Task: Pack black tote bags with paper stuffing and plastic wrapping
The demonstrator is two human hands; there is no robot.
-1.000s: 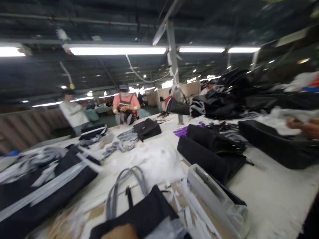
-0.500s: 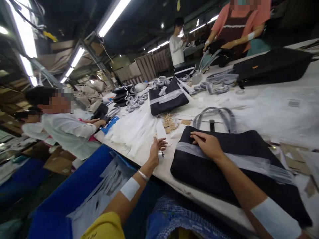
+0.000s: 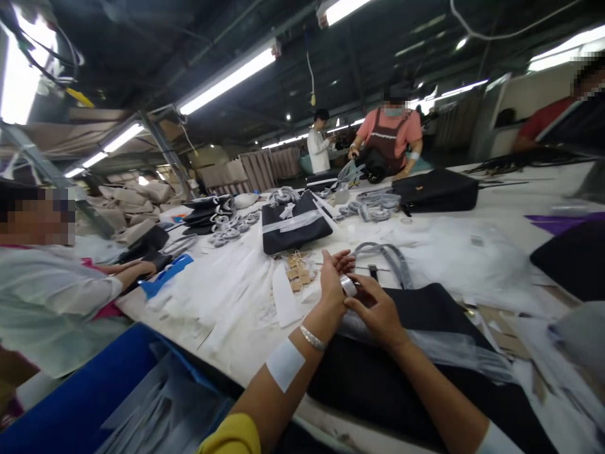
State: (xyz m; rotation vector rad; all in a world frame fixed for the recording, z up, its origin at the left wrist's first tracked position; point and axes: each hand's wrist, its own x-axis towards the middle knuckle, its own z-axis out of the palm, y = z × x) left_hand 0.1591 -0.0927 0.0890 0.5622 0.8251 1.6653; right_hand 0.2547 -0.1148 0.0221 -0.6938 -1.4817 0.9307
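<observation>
My left hand [image 3: 334, 277] is raised palm up over the near edge of a black handbag [image 3: 432, 309], its fingers apart and loosely curled. Against the base of that palm sits a small shiny roll of what looks like clear tape [image 3: 348, 286]; how it stays there is hidden. My right hand [image 3: 378, 309] has thumb and forefinger closed on the roll's edge. Beneath both hands the bag lies flat, with a clear plastic band [image 3: 444, 345] across it. Its handles [image 3: 394, 255], wrapped in clear film, stretch away over the table.
Brown tags [image 3: 297, 272] lie beyond my left hand, near another black bag [image 3: 297, 224]. White sheets [image 3: 217, 284] cover the table's left side; clear plastic [image 3: 472, 252] heaps at right. A blue bin [image 3: 89, 391] stands below left. Co-workers stand at left and across the table.
My right hand has left the bag's surface and met my left at the tape roll. My left hand has moved right, over the bag. The whole view has swung right.
</observation>
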